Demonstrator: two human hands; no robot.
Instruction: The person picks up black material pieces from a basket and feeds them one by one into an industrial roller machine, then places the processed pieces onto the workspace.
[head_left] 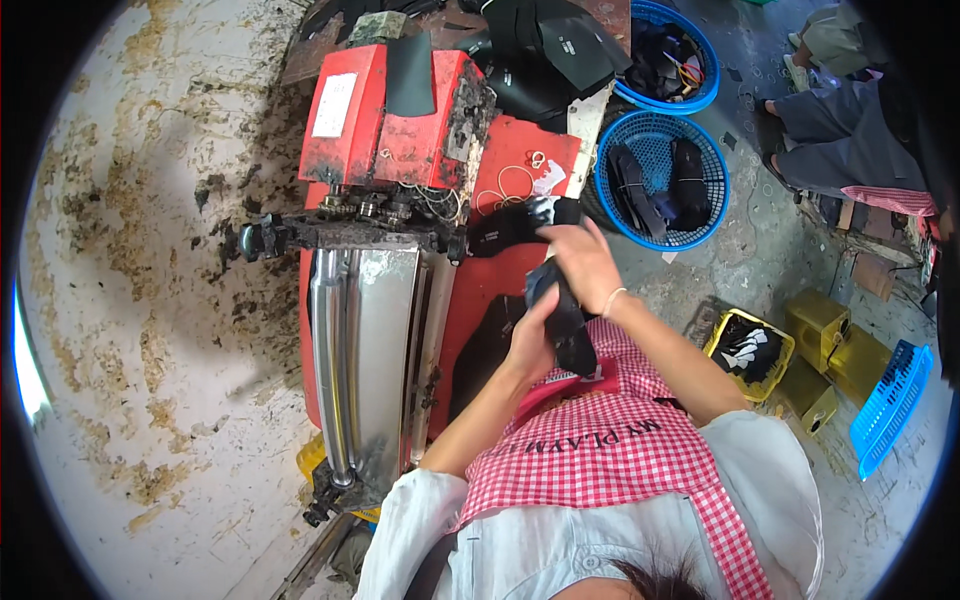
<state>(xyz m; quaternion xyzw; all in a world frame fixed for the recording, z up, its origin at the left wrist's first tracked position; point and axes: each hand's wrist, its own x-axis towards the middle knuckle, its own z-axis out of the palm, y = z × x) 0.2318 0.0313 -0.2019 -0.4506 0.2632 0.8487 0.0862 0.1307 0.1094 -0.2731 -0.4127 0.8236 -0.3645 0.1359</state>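
In front of my apron, my left hand (533, 347) is closed round a bundle of black cut pieces (574, 342), which look like flat leather or fabric. My right hand (584, 264) is just beyond it, fingers stretched out and apart over the near edge of a pile of black pieces (503, 230). White marks show at that pile's far end. Whether the right fingertips pinch a piece is hidden. More dark pieces (482, 350) lie on the red machine table (470, 305), beside my left forearm.
Left of my hands stands a red machine (410, 150) with long metal rollers (340, 360). Rubber bands (505, 190) lie behind the pile. Two blue baskets (712, 150) hold dark pieces. A yellow tray (790, 350) is at the right, near a blue crate (893, 405). Another person's legs (840, 140) show far right.
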